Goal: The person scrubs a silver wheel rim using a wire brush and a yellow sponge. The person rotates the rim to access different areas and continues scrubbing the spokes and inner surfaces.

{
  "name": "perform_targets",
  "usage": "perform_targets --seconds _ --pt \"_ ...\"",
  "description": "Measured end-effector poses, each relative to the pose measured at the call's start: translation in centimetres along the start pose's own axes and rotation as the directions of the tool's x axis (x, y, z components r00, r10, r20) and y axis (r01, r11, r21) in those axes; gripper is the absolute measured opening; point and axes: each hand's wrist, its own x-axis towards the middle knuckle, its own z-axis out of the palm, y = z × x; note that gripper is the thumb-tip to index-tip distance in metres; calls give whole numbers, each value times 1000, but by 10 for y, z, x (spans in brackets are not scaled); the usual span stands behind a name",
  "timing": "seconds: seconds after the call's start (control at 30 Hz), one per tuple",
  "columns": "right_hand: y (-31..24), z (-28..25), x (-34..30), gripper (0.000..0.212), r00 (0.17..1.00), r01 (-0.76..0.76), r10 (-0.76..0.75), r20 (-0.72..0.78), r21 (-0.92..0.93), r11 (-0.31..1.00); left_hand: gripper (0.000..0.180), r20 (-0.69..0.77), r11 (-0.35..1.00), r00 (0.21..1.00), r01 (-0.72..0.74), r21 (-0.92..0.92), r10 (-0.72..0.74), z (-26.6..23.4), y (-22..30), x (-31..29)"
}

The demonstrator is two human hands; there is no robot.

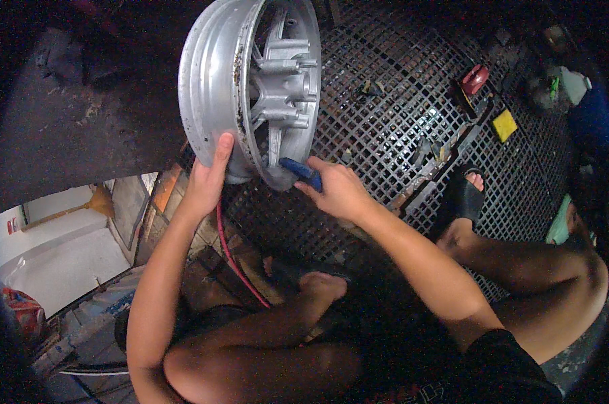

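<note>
A silver spoked wheel rim (213, 84) stands upright in front of me, with dark grime along one edge of its barrel. My left hand (210, 178) grips its bottom, thumb lying up the outer barrel and the other fingers hidden behind. Closed around a narrow blue tool or strip (300, 172), my right hand (339, 190) is at the lower right of the rim. The blue piece's tip reaches the inner side of the rim's lower edge, near the foot of a spoke; its exact kind I cannot make out.
Under the rim is a dark floor grating (365, 128). On it lie a yellow pad (504, 126), a red object (475, 79) and several small scraps. A red hose (229, 252) runs below my left hand. My feet rest on the grating, and a white panel (82, 262) is at left.
</note>
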Motion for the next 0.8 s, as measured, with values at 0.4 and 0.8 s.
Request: perform_targets --seconds 0.4,0.8 --pt "-4 -3 3 32 992 51 -51 -112 -9 999 76 48 1000 999 11 -21 -10 -3 -12 6" --pt "-9 -10 8 29 981 11 -13 -192 -12 1000 77 -15 1000 1000 4 -25 -4 2 -5 3"
